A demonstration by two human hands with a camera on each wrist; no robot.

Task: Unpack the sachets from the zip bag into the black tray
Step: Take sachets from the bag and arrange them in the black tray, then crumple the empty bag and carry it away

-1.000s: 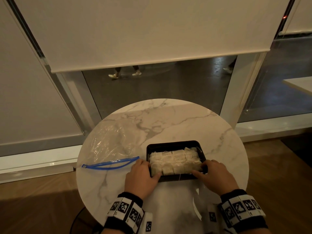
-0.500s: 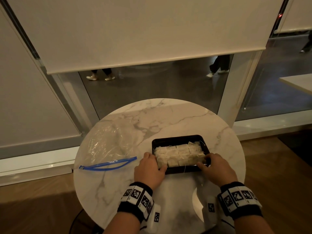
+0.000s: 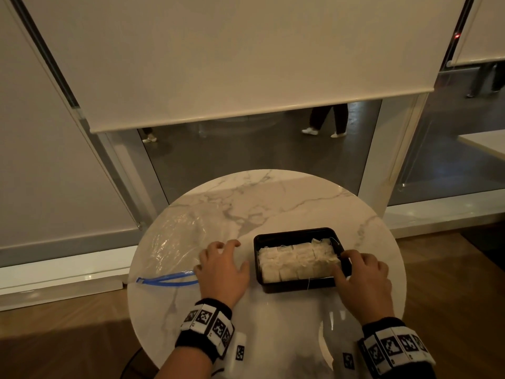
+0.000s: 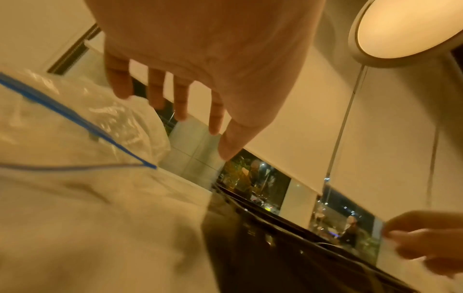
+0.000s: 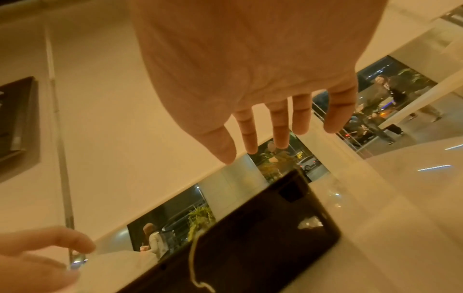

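The black tray (image 3: 295, 231) sits right of centre on the round marble table, packed with several white sachets (image 3: 296, 261) whose strings trail over the rim. To its left lies the clear zip bag (image 3: 175, 242), flat, its blue zip (image 3: 166, 280) gaping toward me. My left hand (image 3: 218, 258) hovers between bag and tray with relaxed, spread fingers, holding nothing. My right hand (image 3: 352, 265) is at the tray's near right corner. In the wrist views both the left hand (image 4: 175, 111) and the right hand (image 5: 275, 138) show straight fingers above the tray (image 5: 250, 237).
The marble table (image 3: 273, 203) is small, and its round edge lies close to the bag on the left and the tray on the right. Behind it stand a glass wall and a lowered roller blind (image 3: 246, 64). A person walks outside (image 3: 328, 119).
My left hand has let go of the tray's left edge and moved left toward the zip bag. My right hand stays at the tray's right corner.
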